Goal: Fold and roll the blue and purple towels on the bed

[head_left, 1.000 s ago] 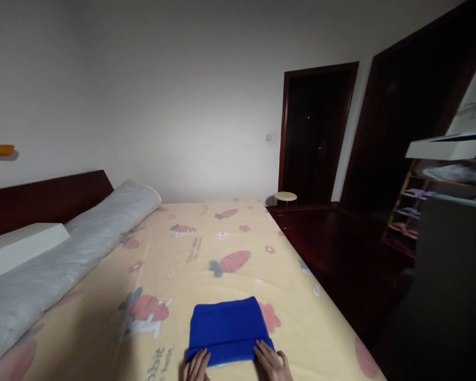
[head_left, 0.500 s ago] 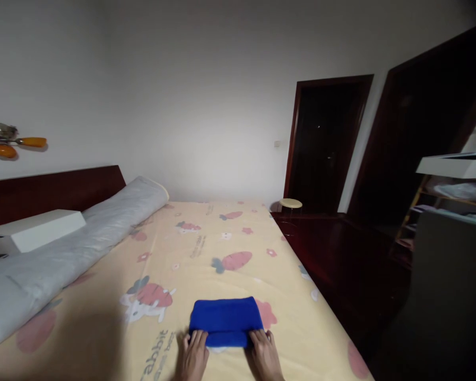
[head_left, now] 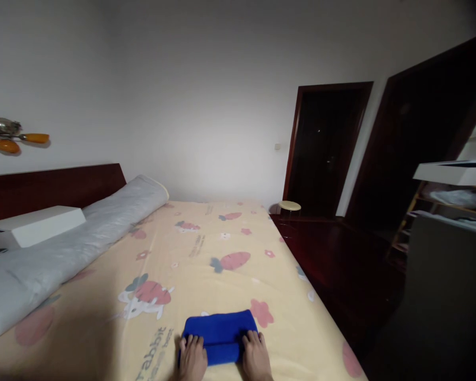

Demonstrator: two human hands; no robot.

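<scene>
A folded blue cloth (head_left: 220,329) lies on the bed at the bottom centre, with a crease running across it and a narrow flap along its near side. My left hand (head_left: 193,359) grips the flap's left end, fingers curled over the fabric. At the right end, my right hand (head_left: 256,355) holds the flap in the same way. Both thumbs and the cloth's near corners are partly hidden by the hands.
Under the cloth spreads a yellow bedsheet (head_left: 206,264) with carrots and rabbits. A grey rolled mattress (head_left: 83,246) and a white box (head_left: 43,227) lie along the headboard (head_left: 63,185). A stool (head_left: 289,205) and a shelf with a white tray (head_left: 448,173) stand right.
Both hands and the blue cloth have shifted nearer to me and slightly left. The near flap now covers more of the cloth. The head view has tilted slightly.
</scene>
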